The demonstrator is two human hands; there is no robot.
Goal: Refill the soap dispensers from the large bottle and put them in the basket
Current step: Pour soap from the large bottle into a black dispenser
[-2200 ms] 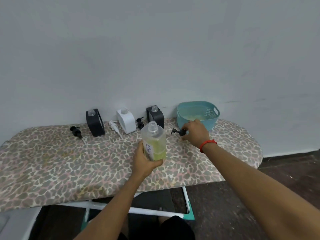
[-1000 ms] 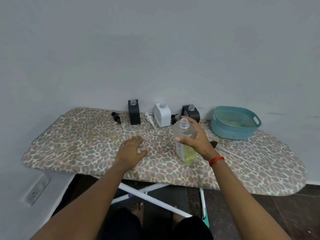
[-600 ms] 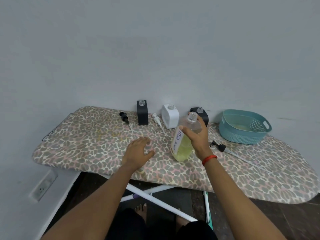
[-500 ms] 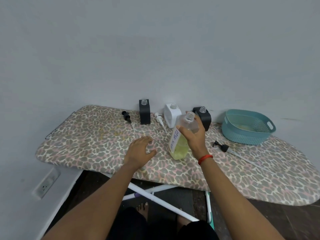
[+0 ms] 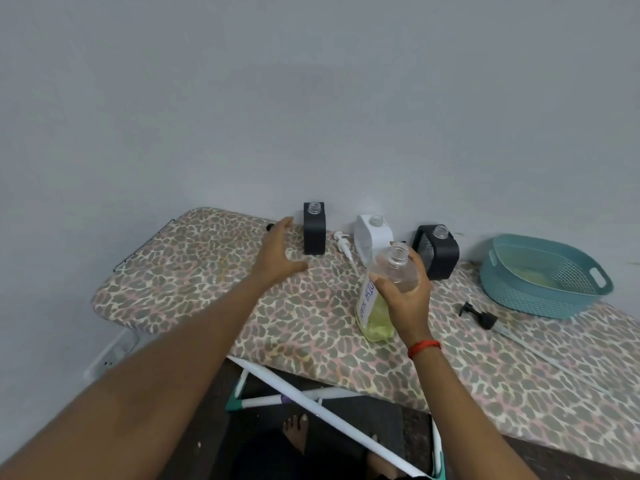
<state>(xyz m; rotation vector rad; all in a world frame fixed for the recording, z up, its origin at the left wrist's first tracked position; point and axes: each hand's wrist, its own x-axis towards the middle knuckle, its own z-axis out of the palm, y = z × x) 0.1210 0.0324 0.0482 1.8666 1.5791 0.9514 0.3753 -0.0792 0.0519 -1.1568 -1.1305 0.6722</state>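
My right hand (image 5: 403, 296) grips the large clear bottle (image 5: 381, 306), uncapped, with yellow-green soap in its lower part, held above the leopard-print board (image 5: 194, 282). My left hand (image 5: 277, 254) hovers open just left of the tall black dispenser (image 5: 314, 228), fingers spread. A white dispenser (image 5: 372, 237) and a second black dispenser (image 5: 438, 251) stand by the wall, all three with open necks. The teal basket (image 5: 519, 292) sits at the right.
A white pump (image 5: 343, 242) lies between the tall black and white dispensers. A black pump with a long tube (image 5: 479, 315) lies in front of the basket. Another black pump is mostly hidden behind my left hand. A wall runs right behind the board.
My left hand lifted off the board and moved back toward the tall black dispenser. My right hand keeps the large bottle, shifted slightly. The view swung left.
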